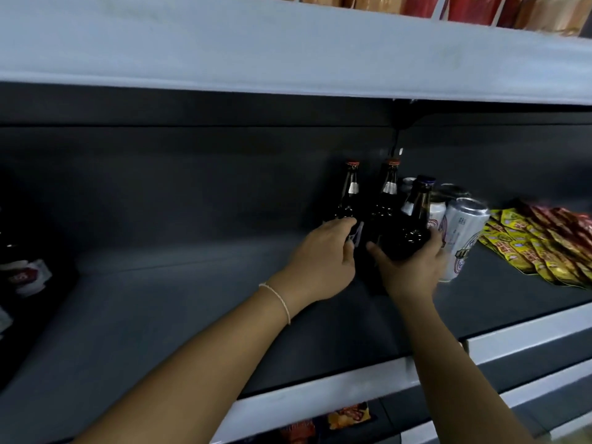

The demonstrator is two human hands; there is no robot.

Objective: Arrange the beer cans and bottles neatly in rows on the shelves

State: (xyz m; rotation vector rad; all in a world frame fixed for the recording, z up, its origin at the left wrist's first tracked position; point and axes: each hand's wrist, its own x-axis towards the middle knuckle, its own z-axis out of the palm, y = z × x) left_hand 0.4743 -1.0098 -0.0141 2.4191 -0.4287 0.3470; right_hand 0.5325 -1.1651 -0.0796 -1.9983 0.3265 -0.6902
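On the dark shelf [160,315], dark glass bottles [389,200] stand upright, necks up, with silver cans [461,232] just right of them. The right hand [413,267] has its grip curled round the nearest bottle [413,225], which tilts slightly right. The left hand [323,257] rests on the leftmost bottle [349,193], fingers curved around its base.

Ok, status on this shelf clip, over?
Left hand grips rear-left bottle. Right hand grips front bottle. Cans crowd its right; snack packets beyond.
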